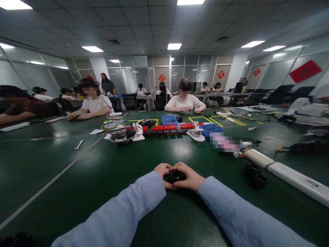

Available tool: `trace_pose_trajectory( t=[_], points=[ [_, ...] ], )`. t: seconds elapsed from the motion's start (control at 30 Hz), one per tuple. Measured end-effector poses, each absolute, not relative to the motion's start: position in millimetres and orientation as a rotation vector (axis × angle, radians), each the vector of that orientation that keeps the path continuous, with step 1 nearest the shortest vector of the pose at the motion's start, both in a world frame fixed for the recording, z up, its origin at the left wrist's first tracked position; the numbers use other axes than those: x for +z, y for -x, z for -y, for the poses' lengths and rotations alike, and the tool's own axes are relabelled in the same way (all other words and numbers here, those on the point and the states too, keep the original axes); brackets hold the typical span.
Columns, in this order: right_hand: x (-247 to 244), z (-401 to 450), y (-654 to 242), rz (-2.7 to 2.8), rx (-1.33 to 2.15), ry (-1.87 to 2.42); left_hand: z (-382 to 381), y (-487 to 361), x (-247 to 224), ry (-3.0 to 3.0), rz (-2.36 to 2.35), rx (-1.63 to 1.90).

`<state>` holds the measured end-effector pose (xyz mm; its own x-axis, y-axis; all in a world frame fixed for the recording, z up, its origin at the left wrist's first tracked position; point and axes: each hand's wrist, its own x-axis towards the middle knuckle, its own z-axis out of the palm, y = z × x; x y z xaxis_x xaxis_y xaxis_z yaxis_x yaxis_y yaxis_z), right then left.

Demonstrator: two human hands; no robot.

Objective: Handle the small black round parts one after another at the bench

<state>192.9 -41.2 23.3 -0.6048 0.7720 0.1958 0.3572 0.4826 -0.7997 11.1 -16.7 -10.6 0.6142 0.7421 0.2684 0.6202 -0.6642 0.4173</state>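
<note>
Both of my hands close around a round black part with a hole in its middle (176, 175), just above or on the green table. My left hand (163, 174) grips its left side, the fingers curled over it. From the right, my right hand (189, 176) wraps it with thumb and fingers. The two hands nearly meet at the front and back of the part. Whether it rests on the tabletop is hidden by my hands. To the right sit more black round parts (255, 175), apart from my hands.
On the green table (102, 202) lie a wrench (79, 144), a bowl of cables (122, 135), a red-and-black row of blocks (166, 129), blue bins (210, 129), and a long white case (298, 181). Across the table a person in a white shirt (185, 103) sits; others sit at left.
</note>
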Motion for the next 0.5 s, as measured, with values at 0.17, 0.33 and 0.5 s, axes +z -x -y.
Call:
trace_pose_trajectory(
  t=[0.17,0.33,0.5],
  points=[
    [20.5,36.6,-198.1,2.105,1.233,0.905,15.1,-7.6,-9.6,-2.535,-1.086,0.581],
    [17.2,34.8,-198.9,2.090,1.068,1.009,12.5,-8.2,-14.3,-2.506,-1.097,0.643],
    [14.4,34.7,-196.3,2.051,0.767,1.124,12.1,-8.7,-17.2,-2.465,-1.166,0.756]
  ],
)
